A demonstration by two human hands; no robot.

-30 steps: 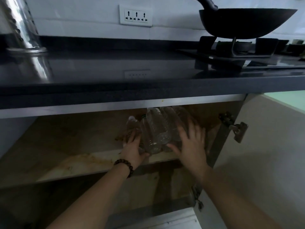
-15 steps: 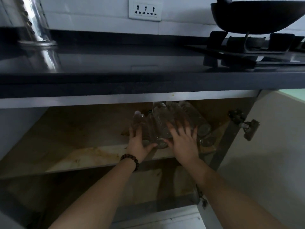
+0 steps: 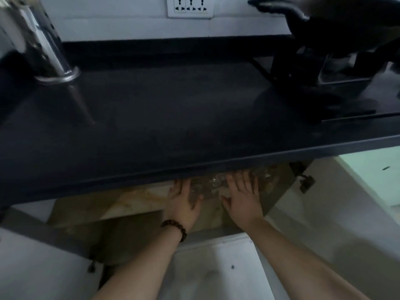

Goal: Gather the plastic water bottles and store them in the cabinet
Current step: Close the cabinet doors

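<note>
Dark countertop [image 3: 173,118]; wall socket [image 3: 190,6]; black wok [image 3: 346,16].

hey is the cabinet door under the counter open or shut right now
Open. The cabinet door is swung out to the right, its hinge exposed, and both hands reach in to the plastic water bottles on the shelf.

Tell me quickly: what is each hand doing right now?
Left hand: open, fingers straight, pressing on the bottles.
Right hand: open, fingers spread, pressing on the bottles.
</note>
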